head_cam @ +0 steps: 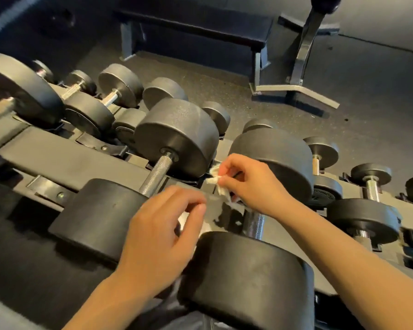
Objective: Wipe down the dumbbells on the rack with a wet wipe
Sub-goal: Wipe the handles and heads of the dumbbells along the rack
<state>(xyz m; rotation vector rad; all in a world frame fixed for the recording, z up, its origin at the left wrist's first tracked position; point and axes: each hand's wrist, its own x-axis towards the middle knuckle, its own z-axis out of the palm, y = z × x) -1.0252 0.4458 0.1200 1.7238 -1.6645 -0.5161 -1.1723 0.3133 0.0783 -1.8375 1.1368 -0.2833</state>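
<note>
White, crumpled wet wipe (218,184) is pinched between the thumb and curled fingers of the right hand (248,184), held just above the chrome handle (254,222) of a large black dumbbell (248,277). A thin, partly see-through stretch of the wipe is drawn toward the left hand (160,234), whose fingertips are curled and pinched on its other end. Beyond the left hand, a second big dumbbell (177,134) is seated in the dark metal rack (65,160), its knurled bar slanting down to a near head just left of that hand. Smaller dumbbells (367,210) are cradled in the rack right of the right forearm. Farther off, a flat bench (193,25) is seen on the speckled rubber floor (212,75).
</note>
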